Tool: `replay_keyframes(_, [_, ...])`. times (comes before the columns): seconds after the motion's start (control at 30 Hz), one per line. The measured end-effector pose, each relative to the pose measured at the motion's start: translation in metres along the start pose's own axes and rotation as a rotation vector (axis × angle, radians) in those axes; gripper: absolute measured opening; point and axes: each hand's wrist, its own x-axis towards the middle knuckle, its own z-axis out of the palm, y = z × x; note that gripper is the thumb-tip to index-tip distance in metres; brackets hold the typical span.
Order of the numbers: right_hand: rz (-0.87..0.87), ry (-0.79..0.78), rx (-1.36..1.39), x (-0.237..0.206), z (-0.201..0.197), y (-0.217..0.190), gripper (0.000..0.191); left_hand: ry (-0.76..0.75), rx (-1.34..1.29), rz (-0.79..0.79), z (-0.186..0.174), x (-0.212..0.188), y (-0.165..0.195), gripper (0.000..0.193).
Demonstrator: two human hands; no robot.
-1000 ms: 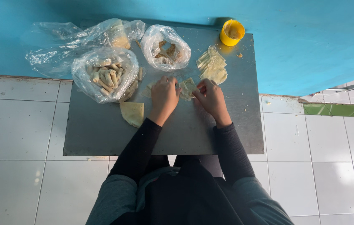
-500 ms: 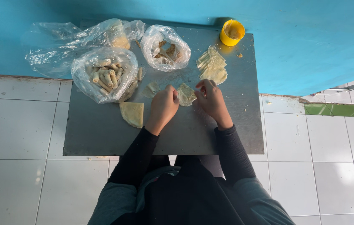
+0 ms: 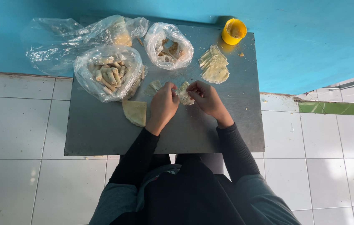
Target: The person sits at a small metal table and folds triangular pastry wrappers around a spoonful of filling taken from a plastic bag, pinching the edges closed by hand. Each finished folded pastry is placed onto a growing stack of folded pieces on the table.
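Currently: left hand and right hand, fingers pinched narrow on one pale wrapper between them, just above the metal surface. Keep folds tight (filling hidden); spare wrappers lie beyond the right fingers.

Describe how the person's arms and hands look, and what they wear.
Both arms are covered by snug black long sleeves that end at the wrists. The left hand and right hand are bare: no gloves, and no rings or watch that I can make out. No markings show on the sleeves.
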Motion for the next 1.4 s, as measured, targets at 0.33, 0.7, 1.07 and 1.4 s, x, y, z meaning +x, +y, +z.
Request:
replay_keyframes(0.33, [-0.084,0.046,-0.413,0.0,0.01,-0.012,0.019,0.129,0.034,0.245,-0.006,-0.003,-0.003,0.015])
replay_keyframes(0.7, [-0.269,0.402,-0.423,0.057,0.007,-0.025,0.012,0.159,0.102,0.284,-0.005,-0.003,0.007,0.014])
replay_keyframes(1.07, [-0.169,0.398,-0.734,0.114,0.034,-0.028,0.013,0.226,0.324,0.193,-0.018,-0.004,-0.001,0.02])
replay_keyframes(1.4, [-0.217,0.46,-0.779,0.151,0.026,-0.026,0.011,0.21,0.459,0.197,-0.011,-0.005,-0.006,0.022])
